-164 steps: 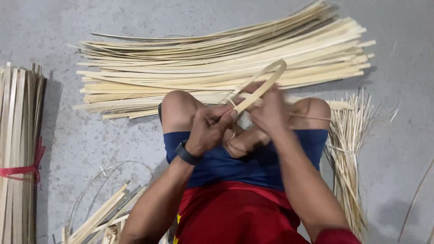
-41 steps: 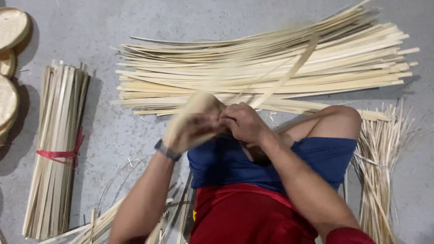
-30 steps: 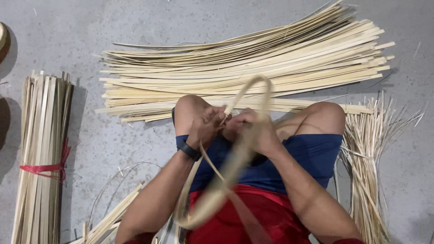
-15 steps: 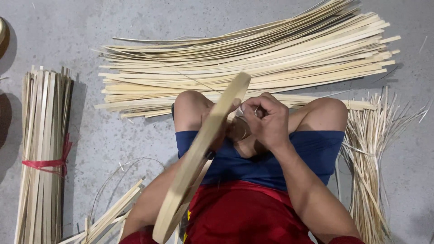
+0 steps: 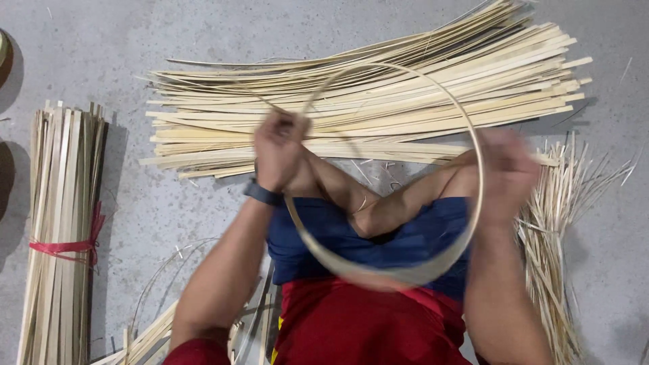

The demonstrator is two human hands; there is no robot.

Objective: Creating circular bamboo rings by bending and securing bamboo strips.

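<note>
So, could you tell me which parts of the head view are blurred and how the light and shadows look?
In the head view, the right hand and the lower arc of the bamboo hoop are smeared by motion; the left hand is slightly soft. The long strip pile and tied bundle are sharp. Lighting is soft and even, no glare, with a faint shadow right of the bundle on the floor.

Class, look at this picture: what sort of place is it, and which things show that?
Likely a bamboo-craft work floor: a pile of split strips, a tied bundle, and a strip hoop on bare concrete.
</note>
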